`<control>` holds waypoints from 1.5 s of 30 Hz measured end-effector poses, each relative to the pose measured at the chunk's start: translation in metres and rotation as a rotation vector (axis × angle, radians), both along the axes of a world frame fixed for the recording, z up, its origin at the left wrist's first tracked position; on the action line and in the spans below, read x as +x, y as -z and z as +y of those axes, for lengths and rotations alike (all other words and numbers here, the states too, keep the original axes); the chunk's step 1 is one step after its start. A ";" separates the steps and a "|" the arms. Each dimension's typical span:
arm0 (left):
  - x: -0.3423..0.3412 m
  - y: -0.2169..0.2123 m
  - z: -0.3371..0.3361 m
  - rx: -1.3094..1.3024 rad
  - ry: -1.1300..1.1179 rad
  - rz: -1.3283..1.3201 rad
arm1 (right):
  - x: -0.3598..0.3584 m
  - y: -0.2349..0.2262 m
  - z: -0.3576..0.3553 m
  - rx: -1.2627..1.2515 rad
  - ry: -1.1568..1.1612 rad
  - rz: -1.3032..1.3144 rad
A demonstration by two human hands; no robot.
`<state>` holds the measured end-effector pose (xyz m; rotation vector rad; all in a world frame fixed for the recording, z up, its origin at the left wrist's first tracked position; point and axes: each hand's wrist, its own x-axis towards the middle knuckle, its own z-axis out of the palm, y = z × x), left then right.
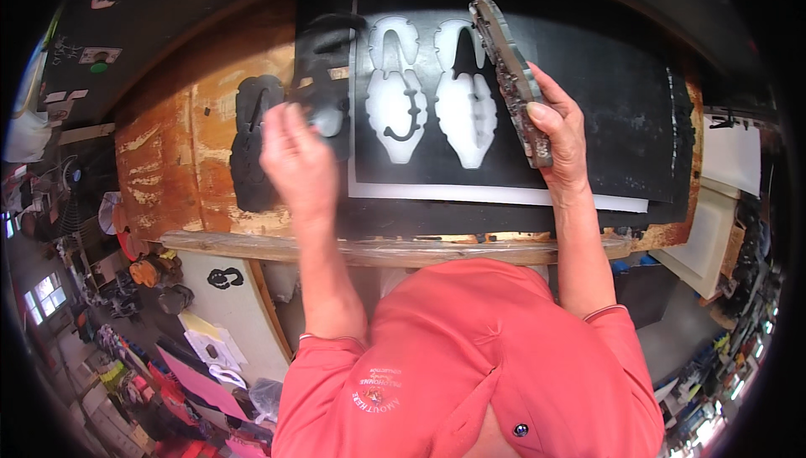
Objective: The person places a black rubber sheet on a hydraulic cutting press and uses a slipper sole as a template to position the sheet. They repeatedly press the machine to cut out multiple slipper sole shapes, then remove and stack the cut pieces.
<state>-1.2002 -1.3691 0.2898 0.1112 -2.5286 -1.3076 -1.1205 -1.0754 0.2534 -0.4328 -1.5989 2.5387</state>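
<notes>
Head view: the black foam sheet [571, 88] on the worn wooden bench [159, 164] shows two sole-shaped cutouts [428, 97]; uncut area remains to their right. The right hand [558, 135] grips the grey sole-shaped cutting die [510, 72], tilted on edge. The left hand [295, 160] pinches a black cut sole piece [329, 97], blurred.

The surface [168, 164] is worn, rough wood with patchy orange stain. On it lies a matt black rubbery sheet [588, 105] over a smooth white board [504, 196]. The cutting die [510, 76] looks like dull, rough-edged metal and wood.
</notes>
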 end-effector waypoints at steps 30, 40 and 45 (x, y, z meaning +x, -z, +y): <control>0.005 0.023 -0.108 -0.479 -0.051 0.171 | 0.013 -0.006 0.003 1.044 0.196 0.026; 0.114 0.031 0.018 0.009 0.667 0.107 | 0.022 0.021 -0.008 1.389 0.219 0.117; 0.158 0.049 0.025 -0.102 0.777 0.094 | 0.029 0.033 -0.009 1.376 0.291 0.199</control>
